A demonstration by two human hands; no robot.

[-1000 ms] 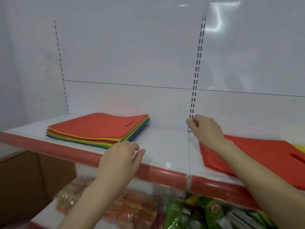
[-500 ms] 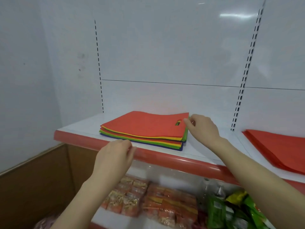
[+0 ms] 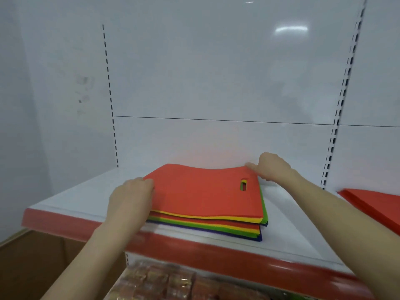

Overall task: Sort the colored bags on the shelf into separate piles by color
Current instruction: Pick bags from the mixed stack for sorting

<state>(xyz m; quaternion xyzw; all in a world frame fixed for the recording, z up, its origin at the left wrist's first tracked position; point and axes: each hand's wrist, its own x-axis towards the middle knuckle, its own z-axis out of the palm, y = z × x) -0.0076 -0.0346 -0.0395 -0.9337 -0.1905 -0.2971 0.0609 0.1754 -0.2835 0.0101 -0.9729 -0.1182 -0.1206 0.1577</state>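
— Two hands on the job; what lies nearest?
— Snack packets (image 3: 164, 282) at the bottom, under the shelf (image 3: 287, 230) with the red front edge.
— Then?
— The left hand (image 3: 132, 200), its grip curled round the left edge of the top red bag (image 3: 201, 191).
— Where does that bag lie?
— On the mixed stack (image 3: 216, 224) mid-shelf, with yellow, green, red and blue edges showing beneath it. Its far edge is wavy.
— The other hand?
— Farther back, the right hand (image 3: 275, 167), its grip pinched on the bag's far right corner, near the handle slot (image 3: 244, 184).
— Beyond?
— A red pile (image 3: 372, 202) well apart at the right, then the white back panel (image 3: 216, 72).
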